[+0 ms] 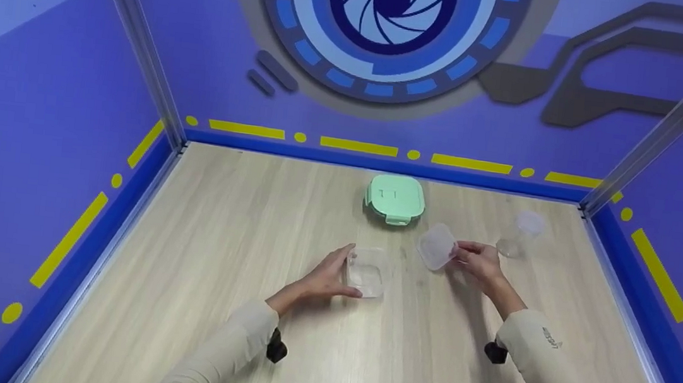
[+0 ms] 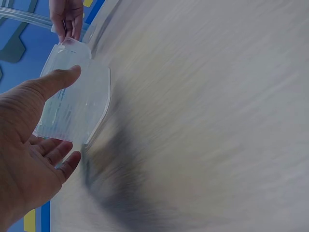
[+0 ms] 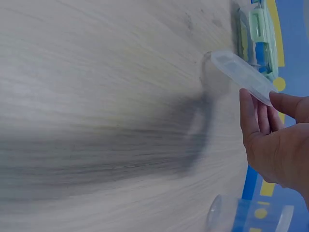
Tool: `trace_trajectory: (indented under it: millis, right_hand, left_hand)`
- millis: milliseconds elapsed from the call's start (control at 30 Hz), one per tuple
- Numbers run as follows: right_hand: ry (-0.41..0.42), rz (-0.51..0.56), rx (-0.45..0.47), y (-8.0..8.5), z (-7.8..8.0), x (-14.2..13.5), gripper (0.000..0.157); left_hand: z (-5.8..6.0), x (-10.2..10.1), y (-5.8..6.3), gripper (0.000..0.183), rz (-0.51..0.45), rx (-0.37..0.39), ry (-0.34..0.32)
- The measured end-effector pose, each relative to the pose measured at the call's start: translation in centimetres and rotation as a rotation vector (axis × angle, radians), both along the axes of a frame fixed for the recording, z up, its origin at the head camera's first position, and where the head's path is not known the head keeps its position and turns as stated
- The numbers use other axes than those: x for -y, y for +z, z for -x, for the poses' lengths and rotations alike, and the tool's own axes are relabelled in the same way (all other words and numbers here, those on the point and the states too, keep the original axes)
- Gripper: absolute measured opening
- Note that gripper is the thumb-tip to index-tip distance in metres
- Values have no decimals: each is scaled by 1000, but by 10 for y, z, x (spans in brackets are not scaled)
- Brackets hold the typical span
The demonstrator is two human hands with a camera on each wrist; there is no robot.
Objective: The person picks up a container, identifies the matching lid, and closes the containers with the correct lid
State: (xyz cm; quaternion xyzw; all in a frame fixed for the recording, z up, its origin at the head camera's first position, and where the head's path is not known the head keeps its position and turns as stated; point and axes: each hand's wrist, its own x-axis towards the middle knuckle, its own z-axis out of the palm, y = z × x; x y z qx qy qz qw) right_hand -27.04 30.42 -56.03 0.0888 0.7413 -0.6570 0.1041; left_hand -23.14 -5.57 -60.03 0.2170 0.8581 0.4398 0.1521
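A clear square plastic container (image 1: 366, 276) is gripped at its left side by my left hand (image 1: 328, 272), thumb and fingers spread around its wall. In the left wrist view, the thumb lies across the near side of the container (image 2: 77, 101) and the other fingertips are at its lower edge. To the right, my right hand (image 1: 479, 262) pinches a translucent square lid (image 1: 435, 247) by its edge, between thumb and fingers. The right wrist view shows this lid (image 3: 244, 75) tilted above the table, apart from the container.
A glass food box with a light green clip lid (image 1: 396, 198) stands behind the hands, near the back wall. Right of my right hand is a clear round jar (image 1: 527, 227). Blue panels (image 1: 361, 127) enclose the wooden table (image 1: 237, 218) at the back and sides.
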Motion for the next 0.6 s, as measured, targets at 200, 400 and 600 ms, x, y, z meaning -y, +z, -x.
trace_trajectory:
  millis: [200, 400, 600]
  right_hand:
    - [17, -27, -41, 8, -5, 14, 43]
    - [91, -34, -87, 17, -13, 31, 42]
    - [156, -106, -135, 23, -21, 54, 36]
  left_hand:
    - [2, -3, 0, 106, 11, 24, 12]
    - [2, -4, 1, 105, -1, 27, 13]
    - [5, -7, -2, 103, -39, 3, 4]
